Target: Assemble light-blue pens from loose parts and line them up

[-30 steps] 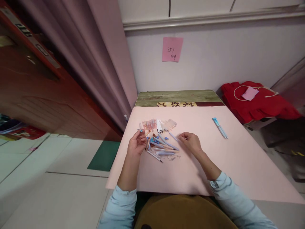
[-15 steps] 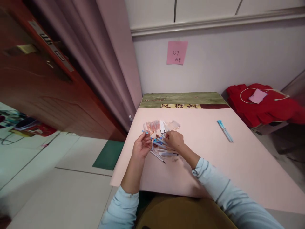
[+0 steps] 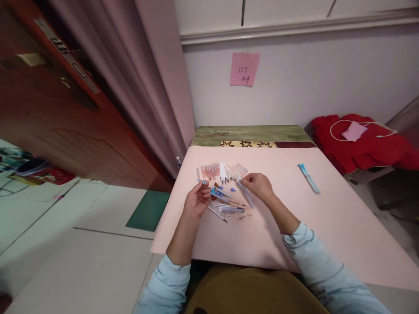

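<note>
Two hands work over a small heap of pen parts. The right hand [image 3: 261, 185] has its fingertips closed on the far end of a pale blue barrel [image 3: 245, 193], a thin tube. Its long axis runs on a diagonal: the held end points away from the person and a little to the left, and the free end points toward the person and to the right. The barrel hangs in front of the knuckles, on the left side of this hand, and its free end is low over the right edge of the pile [image 3: 225, 203]. Whether this end touches the pile, I cannot tell.

The left hand [image 3: 196, 203] is curled, palm up, and it pinches a small blue cap [image 3: 204, 182] between thumb and fingertips. The cap sits at the top of the fingers, just beside the left edge of the pile.

The pile lies between both hands: blue tubes, thin refills and small blue pieces, crossed over each other. Just behind it, refills [image 3: 212, 171] lie side by side in a row, pointing away from the person. All this rests on a pink sheet [image 3: 294, 226] that covers the table [image 3: 248, 133]. One whole blue pen [image 3: 308, 178] lies well apart to the right, its blue end farther from the person. A pink note [image 3: 245, 69] is on the wall behind, and a red cloth [image 3: 360, 146] is at the right.
</note>
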`<state>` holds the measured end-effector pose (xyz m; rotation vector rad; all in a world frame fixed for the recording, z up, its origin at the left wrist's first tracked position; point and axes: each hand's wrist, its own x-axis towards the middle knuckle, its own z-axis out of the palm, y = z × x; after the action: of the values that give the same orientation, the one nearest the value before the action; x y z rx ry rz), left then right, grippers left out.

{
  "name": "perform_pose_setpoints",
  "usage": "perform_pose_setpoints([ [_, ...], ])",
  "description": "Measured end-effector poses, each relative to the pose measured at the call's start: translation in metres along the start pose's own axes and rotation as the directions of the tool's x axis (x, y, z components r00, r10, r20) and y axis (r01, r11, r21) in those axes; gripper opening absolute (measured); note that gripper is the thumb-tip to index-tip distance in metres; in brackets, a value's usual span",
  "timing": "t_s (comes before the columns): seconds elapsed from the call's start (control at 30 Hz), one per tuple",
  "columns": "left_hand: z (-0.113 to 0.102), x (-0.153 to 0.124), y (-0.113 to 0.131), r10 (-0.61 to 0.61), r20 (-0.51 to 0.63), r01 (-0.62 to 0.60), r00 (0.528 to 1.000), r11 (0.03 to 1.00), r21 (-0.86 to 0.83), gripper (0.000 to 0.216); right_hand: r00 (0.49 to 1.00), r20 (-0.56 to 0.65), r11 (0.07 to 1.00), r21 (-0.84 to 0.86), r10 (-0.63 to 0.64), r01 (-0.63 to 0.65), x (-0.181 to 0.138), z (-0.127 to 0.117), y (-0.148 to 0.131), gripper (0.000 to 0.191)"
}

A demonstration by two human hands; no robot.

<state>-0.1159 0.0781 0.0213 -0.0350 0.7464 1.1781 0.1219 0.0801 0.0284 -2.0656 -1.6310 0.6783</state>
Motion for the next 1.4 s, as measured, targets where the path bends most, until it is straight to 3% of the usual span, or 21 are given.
perform_pose_setpoints([
  [0.1,-0.002,0.004,0.0,-0.003,-0.002,0.003,1.0,1.0,-0.009,0.008,0.999,-0.02,0.998,0.057,0.036,-0.035,-0.004,-0.012,0.032,0.025],
  [0.23,0.0,0.01,-0.007,-0.019,-0.013,0.019,1.0,1.0,-0.007,0.008,0.996,-0.006,0.97,0.228,0.09,-0.087,-0.008,0.001,0.059,0.027],
  [0.4,0.005,0.011,-0.013,-0.022,-0.034,0.023,0.999,0.999,0.025,0.006,0.99,-0.025,0.903,0.415,0.138,-0.116,-0.003,0.022,0.064,0.039],
  [0.53,0.003,0.01,-0.012,-0.007,-0.027,0.008,1.0,1.0,0.016,0.004,0.99,-0.038,0.897,0.429,0.136,-0.107,-0.002,0.014,0.069,0.042],
  [0.7,0.004,0.013,-0.016,-0.021,-0.031,0.022,0.999,1.0,0.02,0.007,1.0,0.011,0.968,0.25,0.01,-0.013,-0.015,0.002,0.069,0.029],
  [0.9,0.009,0.013,-0.024,-0.029,0.003,0.029,1.0,0.996,0.089,0.005,0.995,0.049,0.996,0.008,-0.087,0.087,-0.032,0.014,0.048,0.02],
  [1.17,0.005,0.006,-0.015,-0.021,-0.029,0.022,0.999,1.0,0.02,0.008,0.995,-0.014,0.994,0.048,-0.097,0.098,-0.044,0.003,0.056,0.021],
  [1.4,0.008,0.006,-0.021,-0.024,-0.017,0.025,1.0,0.998,0.065,0.005,0.974,0.102,0.958,-0.189,-0.201,0.217,-0.055,0.017,0.04,0.014],
])
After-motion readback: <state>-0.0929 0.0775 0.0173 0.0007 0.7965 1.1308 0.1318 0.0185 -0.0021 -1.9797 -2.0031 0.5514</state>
